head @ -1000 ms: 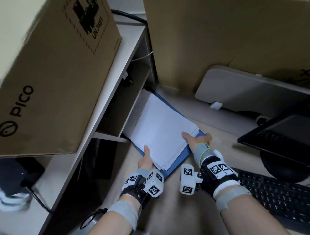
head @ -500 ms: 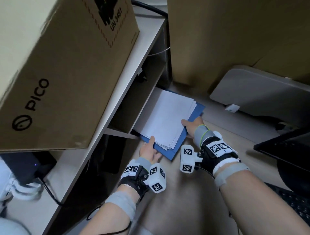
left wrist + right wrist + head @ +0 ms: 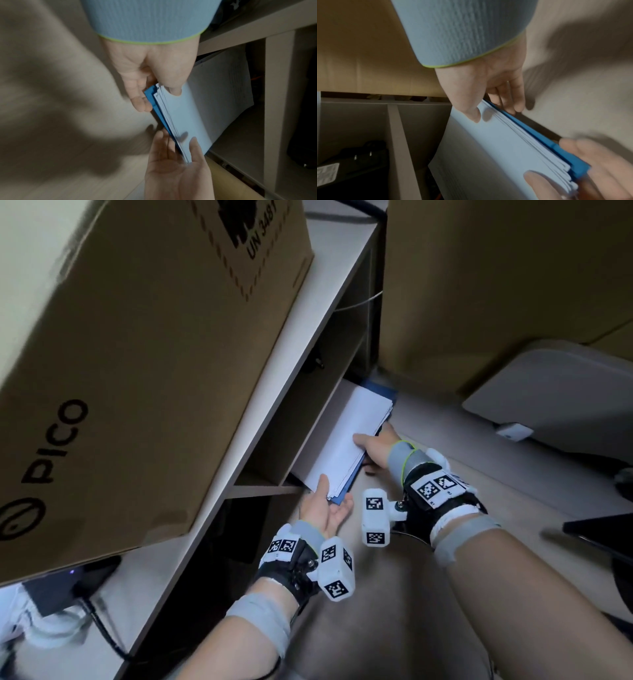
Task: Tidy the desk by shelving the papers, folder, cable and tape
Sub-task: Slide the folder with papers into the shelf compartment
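A stack of white papers (image 3: 349, 436) lies on a blue folder (image 3: 343, 494), tilted and partly inside the lower shelf compartment (image 3: 301, 419). My left hand (image 3: 329, 497) pinches the near corner, thumb on the top sheet and fingers under the folder. Along the outer edge my right hand (image 3: 364, 453) pinches the stack the same way. The left wrist view shows the papers (image 3: 188, 115), the folder (image 3: 153, 106), my left hand (image 3: 177, 144) and my right hand (image 3: 155, 94). In the right wrist view my right hand (image 3: 493, 111) grips the papers (image 3: 488, 148) and folder (image 3: 539, 135). No cable or tape is in view.
A large PICO cardboard box (image 3: 137, 354) stands on the shelf top (image 3: 239, 422), overhanging the compartment. More cardboard (image 3: 496, 285) rises behind the desk, and a grey board (image 3: 555, 392) lies at the right. A black plug adapter (image 3: 363, 155) sits in the neighbouring compartment.
The papers and folder have slid left, deeper into the shelf compartment, so less of them shows. Both hands kept their hold and moved with them.
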`<state>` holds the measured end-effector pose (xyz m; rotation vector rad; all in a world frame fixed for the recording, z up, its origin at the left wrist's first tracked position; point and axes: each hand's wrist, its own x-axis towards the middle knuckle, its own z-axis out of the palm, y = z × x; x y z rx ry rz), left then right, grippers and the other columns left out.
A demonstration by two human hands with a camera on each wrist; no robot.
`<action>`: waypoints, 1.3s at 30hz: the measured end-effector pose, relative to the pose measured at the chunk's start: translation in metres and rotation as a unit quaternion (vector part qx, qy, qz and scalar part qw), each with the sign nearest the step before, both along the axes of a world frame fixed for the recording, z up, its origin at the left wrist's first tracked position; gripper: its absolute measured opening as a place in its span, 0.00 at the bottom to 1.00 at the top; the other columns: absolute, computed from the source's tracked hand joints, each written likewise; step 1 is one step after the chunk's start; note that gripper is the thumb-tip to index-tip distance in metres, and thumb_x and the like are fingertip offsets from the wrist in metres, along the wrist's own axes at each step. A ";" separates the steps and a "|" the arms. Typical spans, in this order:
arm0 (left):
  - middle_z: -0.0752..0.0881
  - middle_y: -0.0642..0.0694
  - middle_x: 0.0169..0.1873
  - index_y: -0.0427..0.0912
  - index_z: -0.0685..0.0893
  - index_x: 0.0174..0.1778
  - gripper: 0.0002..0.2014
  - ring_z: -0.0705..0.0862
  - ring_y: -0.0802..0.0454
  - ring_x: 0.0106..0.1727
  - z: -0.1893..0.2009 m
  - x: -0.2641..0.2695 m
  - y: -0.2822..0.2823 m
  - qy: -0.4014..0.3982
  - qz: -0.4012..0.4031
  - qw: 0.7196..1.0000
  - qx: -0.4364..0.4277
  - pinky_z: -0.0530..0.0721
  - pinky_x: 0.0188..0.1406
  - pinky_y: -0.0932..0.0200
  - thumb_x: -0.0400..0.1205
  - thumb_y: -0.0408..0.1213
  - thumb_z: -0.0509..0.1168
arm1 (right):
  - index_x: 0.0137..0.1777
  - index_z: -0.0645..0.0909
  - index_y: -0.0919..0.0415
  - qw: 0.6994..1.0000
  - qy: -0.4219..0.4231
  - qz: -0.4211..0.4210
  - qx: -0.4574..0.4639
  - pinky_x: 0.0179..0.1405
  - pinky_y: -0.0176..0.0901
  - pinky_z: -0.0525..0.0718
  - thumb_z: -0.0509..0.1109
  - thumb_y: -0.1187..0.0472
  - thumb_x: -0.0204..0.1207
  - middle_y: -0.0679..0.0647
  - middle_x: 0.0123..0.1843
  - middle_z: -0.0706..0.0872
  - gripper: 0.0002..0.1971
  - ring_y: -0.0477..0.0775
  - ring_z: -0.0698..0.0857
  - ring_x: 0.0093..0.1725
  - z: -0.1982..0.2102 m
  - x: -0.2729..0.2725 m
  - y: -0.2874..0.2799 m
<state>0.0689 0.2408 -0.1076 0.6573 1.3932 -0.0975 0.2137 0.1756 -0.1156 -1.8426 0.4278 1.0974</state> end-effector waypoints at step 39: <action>0.69 0.48 0.25 0.44 0.72 0.33 0.07 0.63 0.56 0.16 0.057 0.004 -0.025 -0.053 -0.131 0.990 0.010 0.55 0.15 0.71 0.78 0.33 0.58 | 0.64 0.80 0.68 0.978 -0.011 -0.125 0.164 0.46 0.45 0.81 0.70 0.70 0.73 0.58 0.55 0.89 0.18 0.48 0.75 0.40 0.074 -0.061 -0.090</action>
